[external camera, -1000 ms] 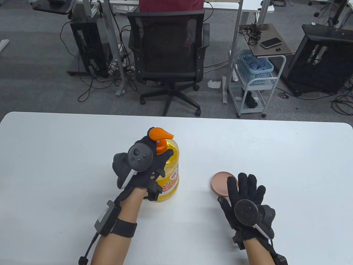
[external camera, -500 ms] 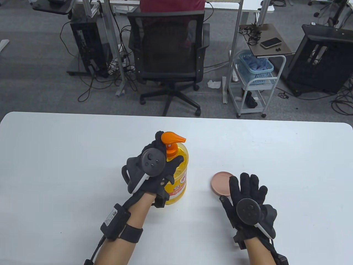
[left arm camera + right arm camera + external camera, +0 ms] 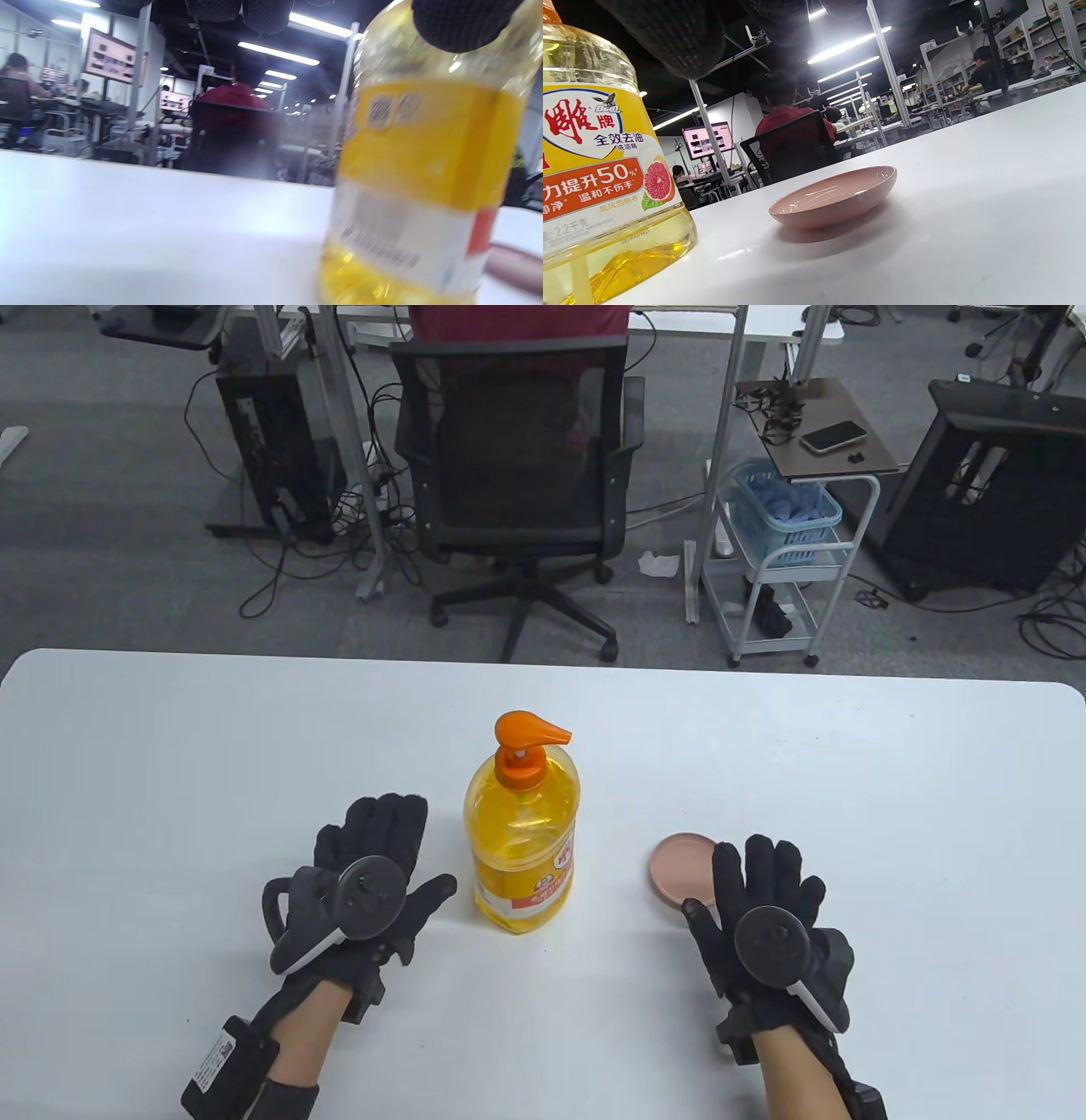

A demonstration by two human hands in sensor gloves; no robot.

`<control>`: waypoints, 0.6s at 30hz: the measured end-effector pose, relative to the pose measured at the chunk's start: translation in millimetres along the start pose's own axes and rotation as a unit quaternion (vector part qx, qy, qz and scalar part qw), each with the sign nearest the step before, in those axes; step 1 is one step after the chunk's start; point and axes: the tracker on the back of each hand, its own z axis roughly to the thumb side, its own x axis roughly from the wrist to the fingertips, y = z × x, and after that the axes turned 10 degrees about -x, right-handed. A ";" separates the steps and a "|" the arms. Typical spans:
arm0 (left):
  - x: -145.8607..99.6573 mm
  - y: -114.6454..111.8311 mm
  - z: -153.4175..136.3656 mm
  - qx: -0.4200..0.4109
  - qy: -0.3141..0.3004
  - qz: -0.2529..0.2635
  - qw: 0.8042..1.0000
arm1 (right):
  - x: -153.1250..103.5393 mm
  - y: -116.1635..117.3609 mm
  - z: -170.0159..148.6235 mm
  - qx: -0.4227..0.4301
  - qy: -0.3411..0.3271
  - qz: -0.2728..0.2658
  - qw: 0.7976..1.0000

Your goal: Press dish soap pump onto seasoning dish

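A yellow dish soap bottle [image 3: 522, 848] with an orange pump head [image 3: 528, 730] stands upright mid-table, nozzle pointing right. It fills the right of the left wrist view [image 3: 424, 178] and the left of the right wrist view [image 3: 602, 169]. A small pink seasoning dish [image 3: 681, 870] sits on the table to the bottom right of the bottle and shows in the right wrist view [image 3: 835, 197]. My left hand [image 3: 373, 857] lies flat and empty on the table left of the bottle. My right hand [image 3: 764, 882] lies flat with fingers spread, partly hiding the dish's near right rim.
The white table [image 3: 891, 780] carries only the bottle and dish. Beyond its far edge stand an office chair [image 3: 517, 475], a white cart with a blue basket [image 3: 785, 517] and desks with cables.
My left hand has let go of the bottle and moved down-left onto the table. The bottle, carried right earlier, now stands free. My right hand has barely moved.
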 end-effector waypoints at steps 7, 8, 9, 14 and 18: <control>-10.8 -37.7 -27.1 -0.006 0.021 -0.047 0.999 | 12.2 7.7 -12.2 0.004 0.065 0.013 0.998; -13.1 -38.9 -27.8 0.000 0.018 -0.043 0.999 | 14.6 8.9 -13.8 0.003 0.077 0.013 0.997; -13.7 -39.7 -28.3 0.003 0.013 -0.041 0.999 | 17.4 10.1 -15.1 0.001 0.088 0.016 0.996; -16.7 -42.1 -29.6 -0.009 -0.003 -0.051 0.999 | 40.3 16.9 -24.8 -0.009 0.166 0.077 0.983; -17.7 -42.2 -28.9 -0.008 -0.002 -0.054 0.998 | 54.0 19.2 -31.2 0.005 0.226 0.107 0.968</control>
